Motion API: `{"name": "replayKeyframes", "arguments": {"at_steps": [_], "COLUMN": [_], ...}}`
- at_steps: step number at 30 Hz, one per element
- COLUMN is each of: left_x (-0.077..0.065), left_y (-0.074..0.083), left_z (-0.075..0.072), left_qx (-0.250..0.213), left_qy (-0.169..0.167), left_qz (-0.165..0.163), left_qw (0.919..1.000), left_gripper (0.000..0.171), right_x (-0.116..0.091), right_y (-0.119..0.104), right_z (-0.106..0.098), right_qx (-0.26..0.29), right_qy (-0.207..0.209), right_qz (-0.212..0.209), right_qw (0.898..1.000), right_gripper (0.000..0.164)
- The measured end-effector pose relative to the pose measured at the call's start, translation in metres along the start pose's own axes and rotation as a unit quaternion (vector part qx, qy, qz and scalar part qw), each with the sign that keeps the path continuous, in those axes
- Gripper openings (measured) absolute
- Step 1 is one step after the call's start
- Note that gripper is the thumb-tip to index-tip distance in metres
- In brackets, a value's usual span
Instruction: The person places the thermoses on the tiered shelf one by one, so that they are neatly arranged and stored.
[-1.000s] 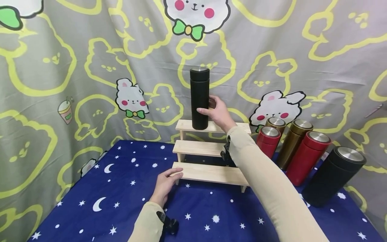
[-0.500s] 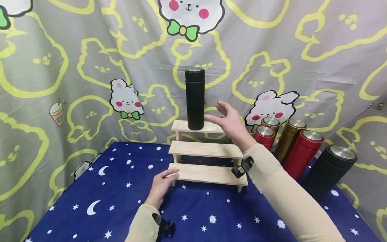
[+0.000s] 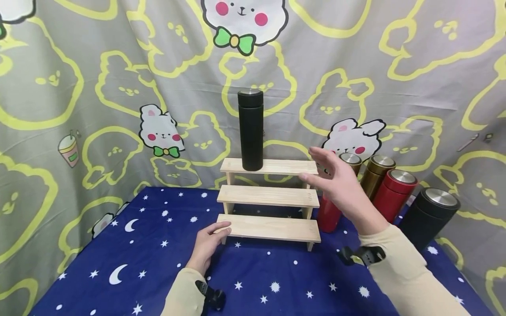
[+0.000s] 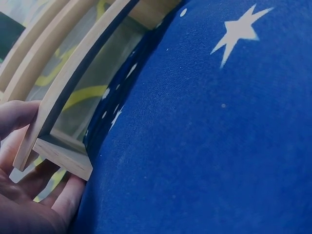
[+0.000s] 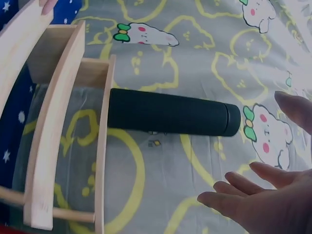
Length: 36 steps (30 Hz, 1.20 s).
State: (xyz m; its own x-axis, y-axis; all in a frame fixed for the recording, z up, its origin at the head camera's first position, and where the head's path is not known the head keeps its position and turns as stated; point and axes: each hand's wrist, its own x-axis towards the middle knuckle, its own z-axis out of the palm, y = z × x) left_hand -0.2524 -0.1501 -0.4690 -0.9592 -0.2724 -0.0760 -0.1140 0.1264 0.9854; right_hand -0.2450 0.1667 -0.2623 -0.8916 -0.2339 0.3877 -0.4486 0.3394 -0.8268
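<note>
A black thermos flask (image 3: 251,131) with a steel-topped lid stands upright on the top step of a three-step wooden stand (image 3: 269,227), left of its middle. In the right wrist view this flask (image 5: 165,112) appears lying sideways, its base against the top board. My left hand (image 3: 207,245) holds the left end of the lowest step; in the left wrist view the thumb is on the board and the fingers (image 4: 68,200) are around its leg. My right hand (image 3: 348,188), fingers spread and holding nothing, is in the air right of the stand, overlapping a small red flask (image 3: 329,216).
On the right of the blue star-patterned cloth (image 3: 158,272) several more flasks stand: a brown one (image 3: 351,159) partly behind my right hand, a taller brown one (image 3: 377,173), a larger red one (image 3: 395,195) and a wide black one (image 3: 428,219). A patterned curtain (image 3: 197,79) hangs behind.
My right hand has let go of the black flask and moved right and down, away from the stand. The flask stays on the top step, and my left hand keeps its place on the stand.
</note>
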Motion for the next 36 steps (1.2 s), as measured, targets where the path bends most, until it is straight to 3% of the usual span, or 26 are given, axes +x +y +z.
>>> {"name": "replayKeyframes", "arguments": {"at_steps": [9,17,25,36], "left_x": [0.002,0.003,0.000,-0.001], "left_y": [0.000,-0.001,-0.001,0.001], "left_z": [0.002,0.000,-0.005,-0.003], "left_qx": [-0.003,-0.011,0.001,-0.005], "left_qy": [-0.010,-0.013,-0.010,-0.013], "left_qz": [0.003,-0.006,-0.008,-0.010], "left_qw": [0.9999,0.9998,0.9999,0.9999], "left_gripper": [0.026,0.028,0.029,0.029], "right_x": [-0.033,-0.066,-0.093,-0.115], "right_y": [0.012,0.034,0.068,0.083], "right_z": [-0.026,-0.041,-0.050,-0.061], "right_qx": [-0.033,-0.009,-0.004,-0.008], "right_qy": [-0.010,0.002,0.017,0.024], "right_qz": [-0.003,-0.016,0.011,0.044], "right_qw": [0.999,1.000,1.000,0.999], "right_gripper": [0.071,0.064,0.059,0.055]}}
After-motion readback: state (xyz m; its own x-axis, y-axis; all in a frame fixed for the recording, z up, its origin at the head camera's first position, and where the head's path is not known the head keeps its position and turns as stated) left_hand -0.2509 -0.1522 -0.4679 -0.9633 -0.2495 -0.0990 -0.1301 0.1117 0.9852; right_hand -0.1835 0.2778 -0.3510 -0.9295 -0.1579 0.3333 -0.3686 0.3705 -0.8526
